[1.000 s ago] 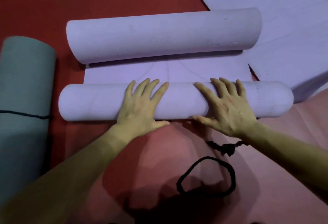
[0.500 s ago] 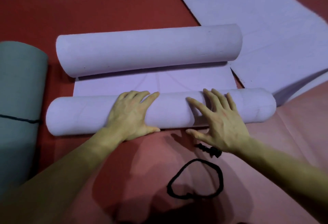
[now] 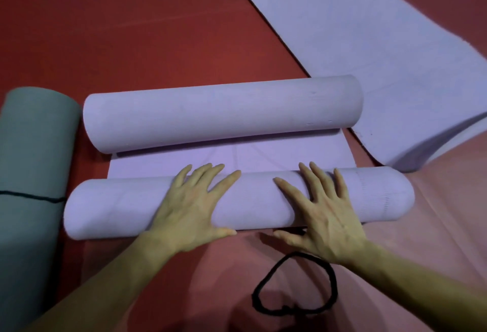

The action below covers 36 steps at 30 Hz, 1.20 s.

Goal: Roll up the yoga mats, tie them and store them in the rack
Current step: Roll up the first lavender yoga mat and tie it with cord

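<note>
Head camera is showing one loose black cord loop (image 3: 295, 287) lying nearest, on what may be a pink mat (image 3: 434, 226); its edges are hard to make out. Beyond it, two hands are pressing flat on the near roll (image 3: 118, 208) of one lilac mat: left hand (image 3: 192, 208) and right hand (image 3: 324, 215), fingers straight and spread, gripping nothing. A flat strip (image 3: 263, 155) is joining it to a second, far roll (image 3: 224, 113). One grey rolled mat (image 3: 34, 147), tied by one black cord (image 3: 31, 196), is lying at left. One unrolled lilac mat (image 3: 369, 42) is lying farthest, on the red floor (image 3: 131, 28).
</note>
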Each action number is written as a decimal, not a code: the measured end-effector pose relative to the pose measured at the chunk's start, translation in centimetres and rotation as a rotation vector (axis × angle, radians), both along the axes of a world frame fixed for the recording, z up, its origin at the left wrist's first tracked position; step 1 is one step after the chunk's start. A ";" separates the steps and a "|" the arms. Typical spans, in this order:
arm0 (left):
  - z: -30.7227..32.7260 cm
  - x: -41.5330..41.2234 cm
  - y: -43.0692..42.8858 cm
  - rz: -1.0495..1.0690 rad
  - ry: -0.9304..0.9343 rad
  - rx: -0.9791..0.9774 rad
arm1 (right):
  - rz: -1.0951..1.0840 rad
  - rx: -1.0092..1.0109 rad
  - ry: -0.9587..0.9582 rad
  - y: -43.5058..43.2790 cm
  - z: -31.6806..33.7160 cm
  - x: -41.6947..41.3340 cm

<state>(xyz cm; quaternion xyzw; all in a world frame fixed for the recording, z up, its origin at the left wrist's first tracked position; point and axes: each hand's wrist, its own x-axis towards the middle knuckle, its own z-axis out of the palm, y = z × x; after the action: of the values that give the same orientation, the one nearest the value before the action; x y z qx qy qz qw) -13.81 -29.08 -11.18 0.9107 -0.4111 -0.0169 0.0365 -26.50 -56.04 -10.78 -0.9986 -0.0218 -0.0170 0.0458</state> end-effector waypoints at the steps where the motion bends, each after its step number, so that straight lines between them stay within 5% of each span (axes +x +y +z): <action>1: 0.1 -0.2 -0.1 -0.003 -0.016 -0.046 | 0.002 -0.004 -0.003 -0.1 -0.1 0.3; 5: 0.2 -1.6 -1.0 0.016 -0.083 -0.227 | -0.002 -0.016 0.013 -0.7 -0.1 2.1; 17: -0.2 2.3 -2.3 0.050 -0.018 -0.044 | -0.052 0.014 -0.030 0.0 0.3 2.5; 23: 0.0 1.9 -2.9 0.049 -0.082 -0.180 | -0.023 -0.049 0.008 -1.0 -0.3 4.5; 30: -0.5 3.4 -4.0 0.062 -0.096 0.103 | -0.027 -0.056 0.022 -2.0 -0.1 6.5; 36: 0.1 4.3 -4.0 0.012 -0.121 0.006 | -0.024 -0.043 0.026 -1.9 0.8 6.2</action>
<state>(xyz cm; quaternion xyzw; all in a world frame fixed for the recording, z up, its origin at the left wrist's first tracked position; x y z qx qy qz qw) -9.55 -33.06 -11.07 0.9126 -0.4072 0.0370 0.0088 -20.34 -57.96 -9.95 -0.9996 -0.0097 -0.0043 0.0244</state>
